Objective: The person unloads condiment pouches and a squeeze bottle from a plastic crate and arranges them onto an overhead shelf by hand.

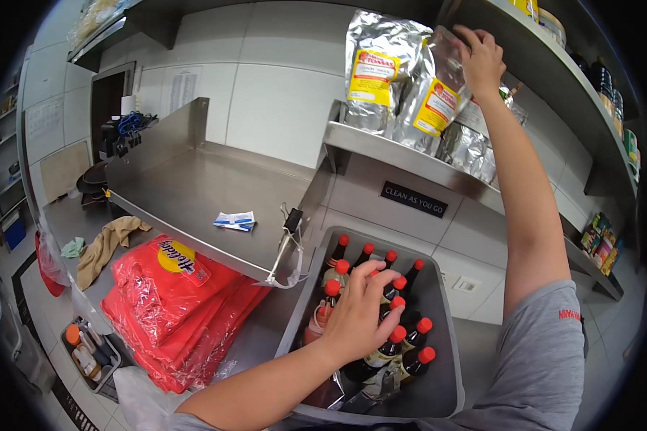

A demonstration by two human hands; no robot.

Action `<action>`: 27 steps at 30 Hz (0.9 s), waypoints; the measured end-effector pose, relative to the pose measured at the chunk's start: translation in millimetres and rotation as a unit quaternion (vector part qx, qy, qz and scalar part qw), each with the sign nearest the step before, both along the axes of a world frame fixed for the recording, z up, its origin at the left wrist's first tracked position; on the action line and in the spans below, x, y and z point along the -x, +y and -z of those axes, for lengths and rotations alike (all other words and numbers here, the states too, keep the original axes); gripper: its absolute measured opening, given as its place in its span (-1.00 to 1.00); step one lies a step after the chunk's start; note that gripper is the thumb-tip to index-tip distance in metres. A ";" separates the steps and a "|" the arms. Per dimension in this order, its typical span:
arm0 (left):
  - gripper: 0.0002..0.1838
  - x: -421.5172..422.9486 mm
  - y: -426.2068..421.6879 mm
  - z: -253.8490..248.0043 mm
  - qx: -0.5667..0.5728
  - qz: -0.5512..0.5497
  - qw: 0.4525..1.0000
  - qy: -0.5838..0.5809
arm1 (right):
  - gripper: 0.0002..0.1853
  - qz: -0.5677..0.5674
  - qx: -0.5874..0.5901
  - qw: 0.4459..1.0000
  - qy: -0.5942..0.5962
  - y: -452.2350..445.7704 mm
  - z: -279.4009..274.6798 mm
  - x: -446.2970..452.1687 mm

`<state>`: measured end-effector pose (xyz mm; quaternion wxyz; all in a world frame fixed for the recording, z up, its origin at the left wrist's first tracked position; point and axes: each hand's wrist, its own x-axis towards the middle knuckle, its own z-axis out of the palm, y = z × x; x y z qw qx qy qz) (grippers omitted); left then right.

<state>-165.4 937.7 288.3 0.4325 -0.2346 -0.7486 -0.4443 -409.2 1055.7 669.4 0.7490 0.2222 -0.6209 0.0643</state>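
My right hand [479,61] is raised to the steel wall shelf, its fingers curled at the top edge of a foil pouch [433,104] with a yellow label. Beside that pouch stands a second silver foil pouch [372,72], also yellow-labelled. Lower down, my left hand [359,316] hovers over a grey plastic bin [449,345], with fingers spread above or against the bottle tops; exact contact is hard to tell. Several dark sauce bottles [418,363] with red caps stand in the bin. A reddish bottle [315,325] is partly hidden by my left hand.
Red plastic-wrapped packs [172,294] are piled left of the bin. Behind them is a raised steel tray [172,179] holding small blue-white packets [235,220], with a binder clip [292,220] at its corner. An upper shelf [546,57] overhangs at right.
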 end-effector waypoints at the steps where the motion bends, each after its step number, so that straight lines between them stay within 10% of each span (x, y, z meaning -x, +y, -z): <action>1: -0.38 -0.3 -0.2 -1.8 -0.001 -0.006 1.000 0.010 | -0.50 -0.012 0.029 0.999 0.017 0.7 9.3 -10.5; 4: -0.39 -3.8 1.5 -2.2 -0.013 0.003 1.000 0.011 | -0.10 -0.174 0.005 0.981 -0.082 4.5 52.9 -5.9; 6: -0.38 -6.3 4.3 -3.3 -0.021 0.004 1.000 0.007 | 0.21 -0.089 -0.085 0.976 -0.178 -9.5 101.1 -3.7; 14: -0.37 -5.6 7.9 3.4 -0.004 -0.017 1.000 0.016 | 0.43 0.001 -0.117 0.901 -0.417 -32.0 118.3 14.3; 18: -0.40 -4.5 3.1 2.3 0.000 -0.038 0.999 -0.024 | 0.24 0.048 -0.181 0.938 -0.291 -32.0 114.4 60.3; 22: -0.49 1.3 0.5 4.3 0.016 -0.058 0.998 -0.031 | -0.53 -0.083 -0.184 0.977 -0.065 -9.3 118.5 22.3; 27: -0.60 9.5 1.9 9.0 0.034 -0.069 0.994 -0.081 | -0.43 -0.113 -0.244 0.867 -0.419 34.7 183.1 -176.8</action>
